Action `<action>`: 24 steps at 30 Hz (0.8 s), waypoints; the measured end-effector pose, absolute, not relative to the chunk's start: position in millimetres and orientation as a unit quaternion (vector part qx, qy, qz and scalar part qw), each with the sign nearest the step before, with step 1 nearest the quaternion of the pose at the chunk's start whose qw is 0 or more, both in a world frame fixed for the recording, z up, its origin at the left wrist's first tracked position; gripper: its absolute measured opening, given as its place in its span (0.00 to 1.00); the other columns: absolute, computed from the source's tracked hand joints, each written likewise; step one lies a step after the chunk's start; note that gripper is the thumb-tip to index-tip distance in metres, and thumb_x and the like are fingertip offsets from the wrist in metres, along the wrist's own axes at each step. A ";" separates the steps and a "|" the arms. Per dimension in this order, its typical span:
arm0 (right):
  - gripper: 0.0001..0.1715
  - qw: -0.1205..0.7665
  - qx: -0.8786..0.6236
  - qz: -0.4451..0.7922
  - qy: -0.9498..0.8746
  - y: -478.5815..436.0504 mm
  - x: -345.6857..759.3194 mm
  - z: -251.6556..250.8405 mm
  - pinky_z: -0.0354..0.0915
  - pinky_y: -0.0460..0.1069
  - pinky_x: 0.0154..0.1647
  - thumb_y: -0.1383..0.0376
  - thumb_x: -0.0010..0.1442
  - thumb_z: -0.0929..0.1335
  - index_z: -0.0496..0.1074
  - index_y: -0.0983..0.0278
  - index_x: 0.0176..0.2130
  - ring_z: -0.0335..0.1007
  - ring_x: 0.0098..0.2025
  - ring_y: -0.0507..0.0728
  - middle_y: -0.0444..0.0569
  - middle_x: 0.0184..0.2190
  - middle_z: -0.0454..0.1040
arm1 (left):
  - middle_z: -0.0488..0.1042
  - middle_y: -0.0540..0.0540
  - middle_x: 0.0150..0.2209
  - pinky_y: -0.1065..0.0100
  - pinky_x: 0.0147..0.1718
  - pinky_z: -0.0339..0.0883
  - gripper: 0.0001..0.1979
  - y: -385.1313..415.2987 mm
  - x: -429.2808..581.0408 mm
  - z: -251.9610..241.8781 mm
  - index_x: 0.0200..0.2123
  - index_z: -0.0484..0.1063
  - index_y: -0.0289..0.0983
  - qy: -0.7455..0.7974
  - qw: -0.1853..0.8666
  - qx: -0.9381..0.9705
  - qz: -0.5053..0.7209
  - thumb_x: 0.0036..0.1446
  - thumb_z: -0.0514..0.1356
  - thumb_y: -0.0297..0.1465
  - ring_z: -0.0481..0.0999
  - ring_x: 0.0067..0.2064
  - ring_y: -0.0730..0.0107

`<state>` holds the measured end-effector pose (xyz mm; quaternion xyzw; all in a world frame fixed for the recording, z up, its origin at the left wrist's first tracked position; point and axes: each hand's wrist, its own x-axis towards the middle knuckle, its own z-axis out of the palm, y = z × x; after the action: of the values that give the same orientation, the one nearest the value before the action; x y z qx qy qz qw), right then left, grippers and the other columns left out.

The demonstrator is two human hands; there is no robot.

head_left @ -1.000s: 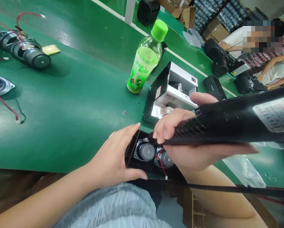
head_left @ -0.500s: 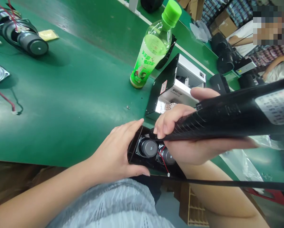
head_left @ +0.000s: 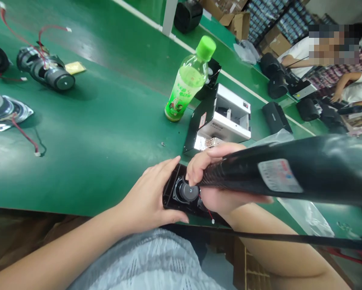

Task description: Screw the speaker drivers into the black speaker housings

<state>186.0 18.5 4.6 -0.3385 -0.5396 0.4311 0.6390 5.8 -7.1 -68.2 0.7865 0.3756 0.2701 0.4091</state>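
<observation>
Gripping ribbed tool [head_left: 320, 171], right hand [head_left: 226, 198], left hand [head_left: 149, 197] cupping boxy housing [head_left: 169, 193]

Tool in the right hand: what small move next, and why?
Likely press the tool straight down at the rim of the left speaker: the right hand guides its nose there, and the left hand grips the end of the housing.

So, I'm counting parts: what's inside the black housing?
One round speaker driver sits inside the housing, with a red wire beside it. The right hand and its black tool cover the rest.
</observation>
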 end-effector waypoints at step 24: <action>0.42 0.740 -0.315 0.239 -0.543 71.1 240.5 75.9 0.56 0.50 0.12 0.24 0.63 0.62 0.75 0.54 0.45 0.60 0.12 0.54 0.37 0.18 0.68 | 0.62 0.35 0.79 0.31 0.70 0.69 0.67 -12.3 -4.2 -87.1 0.83 0.41 0.54 0.423 0.361 0.791 0.256 0.51 0.77 0.57 0.68 0.75 0.29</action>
<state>240.5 71.1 75.9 -0.3149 -0.5434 0.2394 0.7404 -4.2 -12.3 -87.1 0.7910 0.4226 0.2559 0.3610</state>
